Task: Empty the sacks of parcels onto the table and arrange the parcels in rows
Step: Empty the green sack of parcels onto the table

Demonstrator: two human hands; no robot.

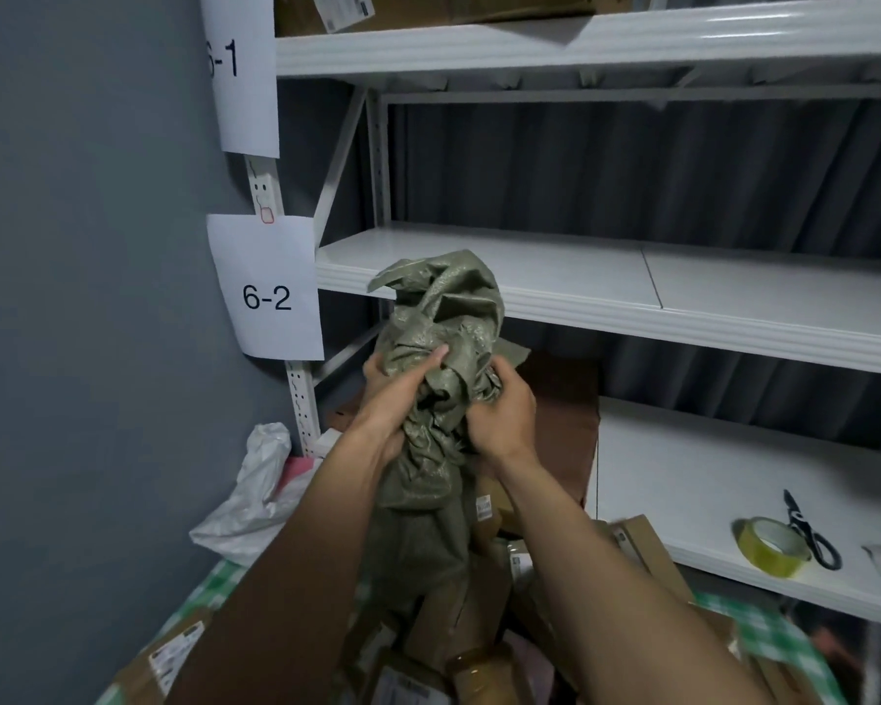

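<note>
Sack (pixel 438 318) gripped by left hand (pixel 395 384) and right hand (pixel 499 414).

One green sack (pixel 441 348); two paper signs (pixel 267 290); one tape roll (pixel 771 547); one pair of scissors (pixel 809 534); many parcels (pixel 174 653), uncountable

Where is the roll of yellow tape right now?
The roll of yellow tape lies at the lower right of the head view, on the lowest white shelf, just left of the black scissors.
</note>
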